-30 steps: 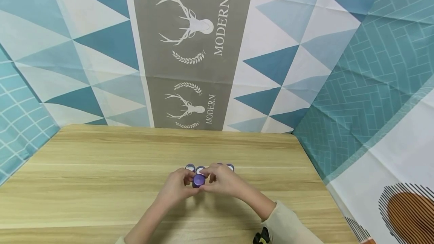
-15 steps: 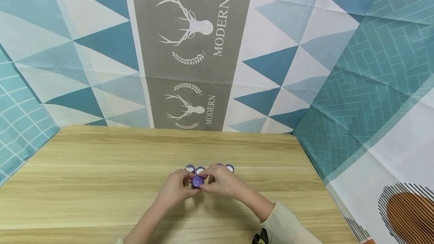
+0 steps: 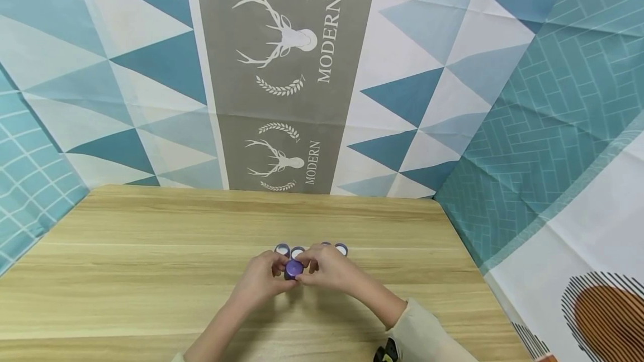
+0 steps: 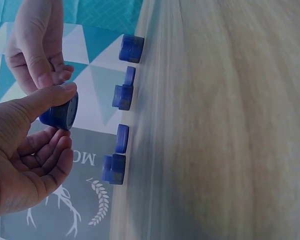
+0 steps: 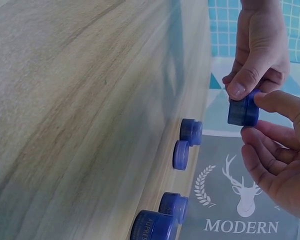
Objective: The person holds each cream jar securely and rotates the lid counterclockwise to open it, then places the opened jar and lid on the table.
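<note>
- Nearest, at the desk's (image 3: pixel 126 272) near edge, I see a beige right sleeve (image 3: pixel 425 334) with a black piece (image 3: pixel 386 352) beside it, partly cut off.
- Farther in, the left hand (image 3: pixel 259 277) pinches the blue-purple jar (image 3: pixel 294 268) between thumb and fingertips; on my left wrist view its lower fingers curl loosely.
- The right hand (image 3: pixel 327 266) pinches the same jar from the other side, at its upper part, thumb and fingertips curved round it.
- That jar is raised above the desk, well in from both side edges, its purple top facing up.
- Behind it, towards the far edge, I count a row: the left-end jar (image 5: pixel 191 131), a lid (image 5: pixel 180 155) just beside it, the middle jar (image 4: pixel 122 96), another lid (image 4: pixel 130 76), and the right-end jar (image 5: pixel 154 226), lettered "AUPRES".
- Past the far edge hangs a patterned cloth (image 3: pixel 282 71) with deer heads and "MODERN".
</note>
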The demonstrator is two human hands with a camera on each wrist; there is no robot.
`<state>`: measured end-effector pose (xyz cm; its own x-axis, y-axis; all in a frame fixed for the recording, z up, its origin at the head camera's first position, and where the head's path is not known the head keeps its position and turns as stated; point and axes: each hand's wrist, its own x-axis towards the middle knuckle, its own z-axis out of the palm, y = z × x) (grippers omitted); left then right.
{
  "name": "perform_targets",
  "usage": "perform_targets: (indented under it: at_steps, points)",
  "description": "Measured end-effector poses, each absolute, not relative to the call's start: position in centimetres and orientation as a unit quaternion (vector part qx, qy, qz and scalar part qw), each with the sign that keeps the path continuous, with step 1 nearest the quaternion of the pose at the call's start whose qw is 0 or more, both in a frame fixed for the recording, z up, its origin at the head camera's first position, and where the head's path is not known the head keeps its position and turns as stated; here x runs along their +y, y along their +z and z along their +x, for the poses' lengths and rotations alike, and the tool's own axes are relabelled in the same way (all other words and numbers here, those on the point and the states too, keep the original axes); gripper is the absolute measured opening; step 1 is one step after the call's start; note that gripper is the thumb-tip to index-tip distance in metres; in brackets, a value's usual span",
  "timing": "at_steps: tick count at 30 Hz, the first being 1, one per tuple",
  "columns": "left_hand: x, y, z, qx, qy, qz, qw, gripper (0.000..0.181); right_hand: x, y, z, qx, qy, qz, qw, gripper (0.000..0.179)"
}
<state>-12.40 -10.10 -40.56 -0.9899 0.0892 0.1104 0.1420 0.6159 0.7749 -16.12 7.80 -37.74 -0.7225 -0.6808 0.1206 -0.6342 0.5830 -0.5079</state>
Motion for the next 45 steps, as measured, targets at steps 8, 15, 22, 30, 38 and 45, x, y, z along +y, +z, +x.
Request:
perform_targets:
  at_steps: [8,15,22,30,38,45]
  points:
    - [-10.17,-40.61,-12.56,-0.898,-0.433,-0.061,0.038,0.035,7.73,-37.67,-16.02,0.891,-0.287,-0.349,0.045,0.037]
    - [-10.11,-40.53,-12.55,-0.901,-0.427,-0.064,0.037,0.033,7.61,-37.59,-16.09,0.890,-0.265,-0.368,0.047,0.026]
    - [-10.19,-40.54,-12.49,-0.900,-0.430,-0.062,0.039,0.034,7.64,-37.47,-15.90,0.892,-0.277,-0.353,0.058,0.040]
    - [-10.26,-40.53,-12.44,-0.898,-0.434,-0.058,0.039,0.034,7.75,-37.67,-15.98,0.892,-0.297,-0.336,0.058,0.034]
    - [-10.24,-40.48,-12.40,-0.896,-0.438,-0.060,0.033,0.032,7.68,-37.78,-16.12,0.888,-0.274,-0.365,0.062,0.031]
    - [-10.20,-40.54,-12.47,-0.898,-0.436,-0.057,0.037,0.033,7.74,-37.66,-15.96,0.892,-0.288,-0.345,0.047,0.041]
